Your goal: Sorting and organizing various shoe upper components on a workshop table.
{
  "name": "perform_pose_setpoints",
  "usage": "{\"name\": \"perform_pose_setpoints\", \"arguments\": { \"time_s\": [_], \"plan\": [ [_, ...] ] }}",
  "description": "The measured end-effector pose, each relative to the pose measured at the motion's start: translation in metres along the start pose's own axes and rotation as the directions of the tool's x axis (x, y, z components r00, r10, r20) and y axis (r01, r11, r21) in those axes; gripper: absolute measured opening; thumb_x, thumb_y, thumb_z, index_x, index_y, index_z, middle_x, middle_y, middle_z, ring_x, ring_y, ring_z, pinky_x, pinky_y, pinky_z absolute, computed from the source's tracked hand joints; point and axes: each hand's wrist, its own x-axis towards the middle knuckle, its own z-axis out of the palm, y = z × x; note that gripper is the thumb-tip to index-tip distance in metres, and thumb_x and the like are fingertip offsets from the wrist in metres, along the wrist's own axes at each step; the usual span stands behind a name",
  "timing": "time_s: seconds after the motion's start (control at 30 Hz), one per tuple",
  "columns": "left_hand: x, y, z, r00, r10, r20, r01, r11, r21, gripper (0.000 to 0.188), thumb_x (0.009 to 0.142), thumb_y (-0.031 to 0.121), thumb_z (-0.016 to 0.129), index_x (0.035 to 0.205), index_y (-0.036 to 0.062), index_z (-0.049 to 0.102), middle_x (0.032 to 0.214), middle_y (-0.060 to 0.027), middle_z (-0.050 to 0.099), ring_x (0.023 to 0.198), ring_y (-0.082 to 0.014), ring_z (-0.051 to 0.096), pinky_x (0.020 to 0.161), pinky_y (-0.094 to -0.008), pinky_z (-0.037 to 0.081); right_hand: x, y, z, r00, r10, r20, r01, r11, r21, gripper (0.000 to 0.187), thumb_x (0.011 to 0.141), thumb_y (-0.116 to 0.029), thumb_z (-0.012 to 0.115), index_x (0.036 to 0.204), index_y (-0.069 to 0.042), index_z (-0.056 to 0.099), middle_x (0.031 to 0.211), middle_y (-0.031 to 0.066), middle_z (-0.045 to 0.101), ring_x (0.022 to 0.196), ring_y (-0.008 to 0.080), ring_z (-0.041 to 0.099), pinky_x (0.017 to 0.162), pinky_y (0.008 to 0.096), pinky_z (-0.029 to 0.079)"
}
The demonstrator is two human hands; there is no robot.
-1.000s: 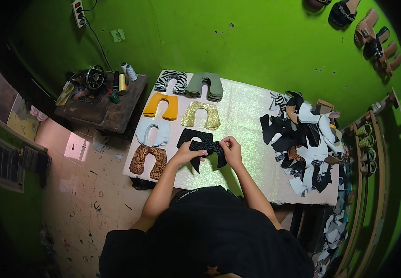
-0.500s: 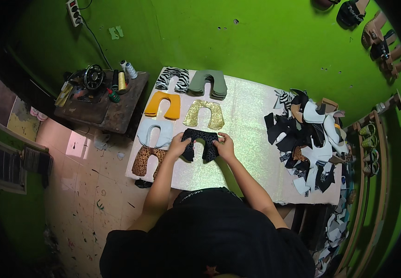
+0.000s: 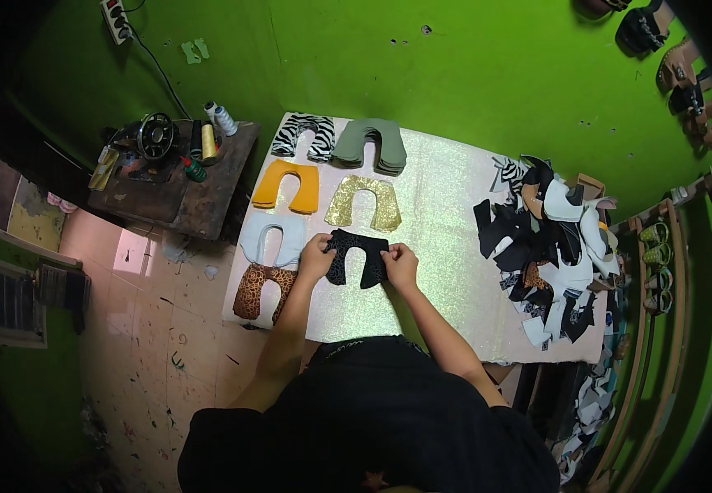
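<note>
A stack of black, dark-patterned U-shaped cutouts (image 3: 336,267) lies near the front middle of the table. My left hand (image 3: 316,257) grips its left edge with bent fingers, and my right hand (image 3: 400,267) pinches the right edge. Alongside are other U-shaped cutouts: white ones (image 3: 252,246) and brown leopard-print ones (image 3: 251,300) to the left. A gold glittery set (image 3: 341,209) sits just beyond the black pieces. Farther back are orange (image 3: 268,194), zebra-striped (image 3: 284,143) and grey-green (image 3: 370,131) stacks, all with their open ends toward me.
Mixed scraps (image 3: 549,255) are heaped on the table's (image 3: 446,222) right side. At the left, a worn wooden stand (image 3: 212,193) carries a sewing machine (image 3: 156,136) and thread spools (image 3: 209,144). Sandals hang on the green wall and sit on a wooden rack (image 3: 643,304) at right.
The black cutouts have been lowered and now rest flatter on the table, their legs more evenly lined up. Both hands still hold the sides.
</note>
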Motion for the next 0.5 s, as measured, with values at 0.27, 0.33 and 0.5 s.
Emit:
{"name": "perform_pose_setpoints", "arguments": {
  "time_s": [0.27, 0.33, 0.5],
  "plan": [
    [-0.022, 0.028, 0.006, 0.990, 0.105, -0.098, -0.077, 0.963, 0.259, 0.046, 0.065, 0.003, 0.068, 0.108, 0.0045, 0.051, 0.097, -0.0164, 0.058, 0.090, -0.0282, 0.057, 0.076, -0.0347, 0.045, -0.001, 0.006, 0.000, 0.988, -0.147, 0.044, 0.152, 0.976, -0.155, 0.018, 0.069, -0.007, 0.065, 0.082, 0.005, 0.058, 0.069, 0.0151, 0.054, 0.063, 0.0268, 0.054, 0.063, 0.0355, 0.044],
    [-0.023, 0.031, 0.005, 0.989, 0.078, -0.122, -0.049, 0.972, 0.230, 0.046, 0.064, 0.002, 0.068, 0.107, 0.0053, 0.051, 0.098, -0.0160, 0.057, 0.090, -0.0290, 0.056, 0.077, -0.0350, 0.045, 0.000, -0.001, -0.001, 0.995, -0.074, 0.067, 0.080, 0.993, -0.088, 0.021, 0.069, -0.008, 0.065, 0.085, 0.004, 0.057, 0.073, 0.0157, 0.053, 0.067, 0.0279, 0.053, 0.066, 0.0363, 0.044],
    [-0.036, 0.043, 0.009, 0.956, 0.165, -0.244, -0.082, 0.944, 0.319, 0.043, 0.066, 0.001, 0.065, 0.106, 0.0082, 0.052, 0.102, -0.0131, 0.054, 0.094, -0.0291, 0.052, 0.082, -0.0365, 0.042, -0.012, -0.018, -0.004, 0.984, -0.176, -0.018, 0.169, 0.965, -0.203, 0.030, 0.070, -0.008, 0.065, 0.095, 0.001, 0.053, 0.087, 0.0154, 0.050, 0.081, 0.0297, 0.050, 0.073, 0.0382, 0.041]
  ]
}}
